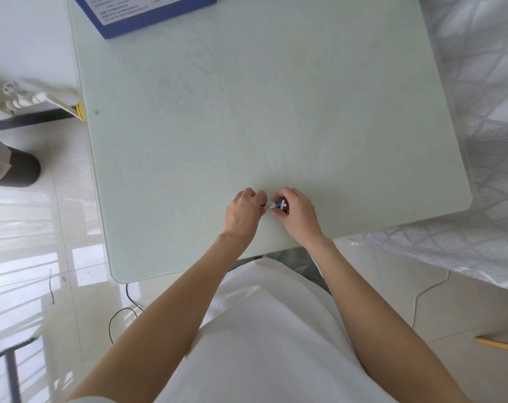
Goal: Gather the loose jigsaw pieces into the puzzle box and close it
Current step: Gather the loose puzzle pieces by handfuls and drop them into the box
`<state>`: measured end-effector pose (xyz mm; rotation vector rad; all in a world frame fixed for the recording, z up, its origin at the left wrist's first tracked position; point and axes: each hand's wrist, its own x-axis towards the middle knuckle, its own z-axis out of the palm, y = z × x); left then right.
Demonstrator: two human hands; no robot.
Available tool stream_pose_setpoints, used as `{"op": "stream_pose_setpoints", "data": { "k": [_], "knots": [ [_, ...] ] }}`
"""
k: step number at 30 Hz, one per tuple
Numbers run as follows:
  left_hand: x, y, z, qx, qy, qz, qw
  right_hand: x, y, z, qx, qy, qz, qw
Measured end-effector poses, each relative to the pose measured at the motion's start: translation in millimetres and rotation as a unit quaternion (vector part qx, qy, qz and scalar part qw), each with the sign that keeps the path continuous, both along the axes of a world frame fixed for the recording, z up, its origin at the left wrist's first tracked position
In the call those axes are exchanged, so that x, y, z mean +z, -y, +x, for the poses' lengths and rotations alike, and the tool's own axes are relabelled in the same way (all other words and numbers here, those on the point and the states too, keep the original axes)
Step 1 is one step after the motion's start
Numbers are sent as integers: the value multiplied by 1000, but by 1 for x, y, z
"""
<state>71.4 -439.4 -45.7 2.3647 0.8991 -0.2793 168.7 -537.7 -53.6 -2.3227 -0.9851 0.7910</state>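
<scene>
Both my hands meet over the near middle of the pale green table [276, 112]. My right hand [296, 212] has its fingers curled around a small bunch of jigsaw pieces [280, 205], blue and white ones showing at the fingertips. My left hand [244, 212] pinches a small dark-and-white piece [263, 205] right beside them, mostly hidden under its fingers. The blue puzzle box [148, 13] lies at the table's far left edge, its printed white panel facing up and its top cut off by the frame.
A white patterned cloth [485, 141] covers furniture along the right. On the floor to the left stand a dark round bin [17, 170] and white pipes [29, 100]. Cables [122, 312] trail on the tiled floor under the near table edge.
</scene>
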Motion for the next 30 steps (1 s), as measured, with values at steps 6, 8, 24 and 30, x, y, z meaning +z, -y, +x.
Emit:
{"op": "stream_pose_setpoints", "data": {
  "k": [6, 8, 24, 30],
  "knots": [
    [-1, -4, 2, 26, 6, -50, 998, -2, -9, 1, 26, -9, 0, 1000],
    [-1, -6, 4, 35, 0, -65, 997, -1, -8, 3, 36, -10, 5, 999],
    [52, -11, -18, 231, 110, -205, 945, 56, 6, 59, -48, -170, 58, 983],
    [137, -97, -13, 244, 268, -159, 918, 141, -90, 94, 59, -159, 149, 974]
  ]
}}
